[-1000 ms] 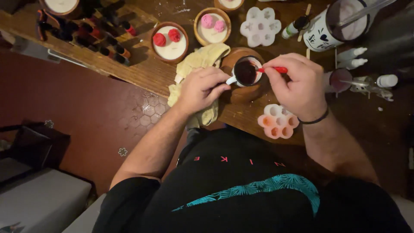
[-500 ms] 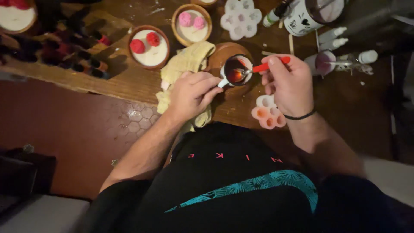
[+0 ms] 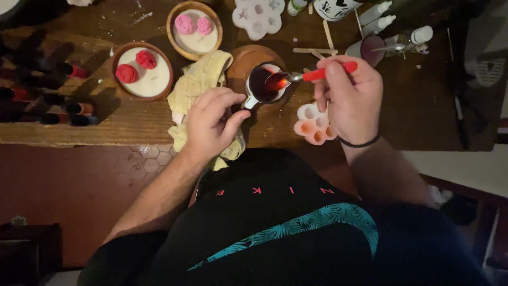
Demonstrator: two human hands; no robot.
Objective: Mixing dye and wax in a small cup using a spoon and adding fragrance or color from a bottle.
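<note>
small white cup (image 3: 263, 83) filled with dark red liquid sits on a round wooden coaster (image 3: 248, 58) near the front of the brown wooden table (image 3: 132, 119). its short handle juts toward the person, and the left hand (image 3: 210, 124) pinches that handle between thumb and curled forefinger, the other fingers folded beside it over a crumpled pale yellow cloth (image 3: 201, 87). the right hand (image 3: 346, 100) is closed around the red plastic handle of a metal spoon (image 3: 301, 77), thumb and fingertips clamped on the handle well back from the bowl. the spoon's bowl, holding glowing red liquid, hovers just over the cup's right rim, so the cup lies between the two hands, touching the left fingers and apart from the right ones. just below the right hand's knuckles rests a pale pink flower-shaped silicone mould (image 3: 313, 123) with orange-tinted cells. a black band circles the right wrist. behind the cloth stand two round wooden bowls of white wax: the nearer bowl (image 3: 142, 71) topped with red rose shapes, the farther bowl (image 3: 194, 29) with pink ones. a white flower-shaped mould (image 3: 257, 16) lies at the far edge, with wooden sticks (image 3: 317, 50) and small white dropper bottles (image 3: 382, 17) to the right. dark little bottles (image 3: 58, 100) line the left side.
</note>
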